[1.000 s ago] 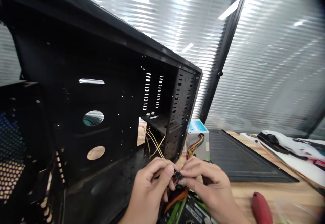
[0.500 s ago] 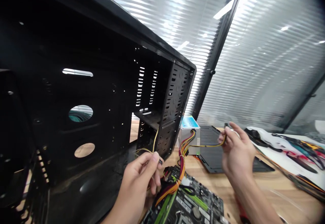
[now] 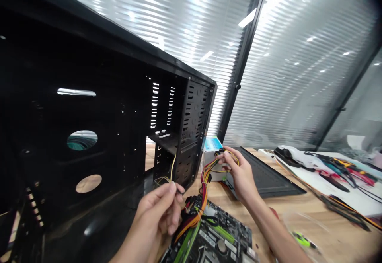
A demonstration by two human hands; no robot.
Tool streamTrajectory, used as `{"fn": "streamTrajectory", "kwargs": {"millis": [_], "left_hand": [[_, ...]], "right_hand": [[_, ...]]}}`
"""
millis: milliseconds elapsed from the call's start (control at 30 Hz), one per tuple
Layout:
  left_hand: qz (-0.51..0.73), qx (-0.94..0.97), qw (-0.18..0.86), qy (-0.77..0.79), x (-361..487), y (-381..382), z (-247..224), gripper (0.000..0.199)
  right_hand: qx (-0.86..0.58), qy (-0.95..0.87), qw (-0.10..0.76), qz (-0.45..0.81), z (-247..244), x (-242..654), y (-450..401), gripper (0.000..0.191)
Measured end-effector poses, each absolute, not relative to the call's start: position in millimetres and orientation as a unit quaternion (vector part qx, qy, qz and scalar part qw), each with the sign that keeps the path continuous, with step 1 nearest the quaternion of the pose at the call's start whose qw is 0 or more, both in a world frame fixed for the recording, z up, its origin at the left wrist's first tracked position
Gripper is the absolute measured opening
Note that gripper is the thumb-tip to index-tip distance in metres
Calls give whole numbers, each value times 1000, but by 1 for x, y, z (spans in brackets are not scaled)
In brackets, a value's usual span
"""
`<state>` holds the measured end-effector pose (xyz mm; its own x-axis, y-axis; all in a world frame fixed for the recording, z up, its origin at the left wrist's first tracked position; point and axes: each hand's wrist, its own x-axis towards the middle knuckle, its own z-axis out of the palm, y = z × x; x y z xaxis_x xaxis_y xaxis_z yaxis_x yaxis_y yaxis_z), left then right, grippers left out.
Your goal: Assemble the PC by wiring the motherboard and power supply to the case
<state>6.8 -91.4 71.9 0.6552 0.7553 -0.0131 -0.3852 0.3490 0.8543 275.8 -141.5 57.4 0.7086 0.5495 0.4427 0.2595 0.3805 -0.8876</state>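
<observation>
Yellow wiring occupies both my grips: my left hand (image 3: 155, 215) pinches a thin yellow lead (image 3: 172, 168) at the black steel computer case (image 3: 193, 123), and my right hand (image 3: 240, 174) clasps a looped yellow cable (image 3: 235, 156) farther right, above the motherboard (image 3: 222, 235).

No legible text was recorded: the blue label on the far power supply (image 3: 212, 144) and the print on the near motherboard (image 3: 227, 235) were too small to read.

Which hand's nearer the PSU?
Right hand: it is just to the right of the PSU, overlapping it in view. The left hand is farther away, down and to the left, beside the case.
</observation>
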Motion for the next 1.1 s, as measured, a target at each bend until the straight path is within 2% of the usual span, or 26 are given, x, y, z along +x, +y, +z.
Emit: {"fn": "streamTrajectory", "kwargs": {"millis": [200,367,467,700,1100], "left_hand": [[296,452,827,154,4,-92,65,46],[286,464,827,138,0,-96,68,42],[290,476,820,131,1,-95,68,42],[312,502,796,135,4,-92,63,46],[364,538,735,194,3,-92,66,53]], "right_hand": [[-514,-299,789,155,55,282,-140,67],[-521,-277,788,177,55,283,-141,69],[-527,-267,786,181,53,284,-140,69],[-496,-225,813,204,52,286,-140,56],[-509,-205,820,164,48,288,-138,57]]}}
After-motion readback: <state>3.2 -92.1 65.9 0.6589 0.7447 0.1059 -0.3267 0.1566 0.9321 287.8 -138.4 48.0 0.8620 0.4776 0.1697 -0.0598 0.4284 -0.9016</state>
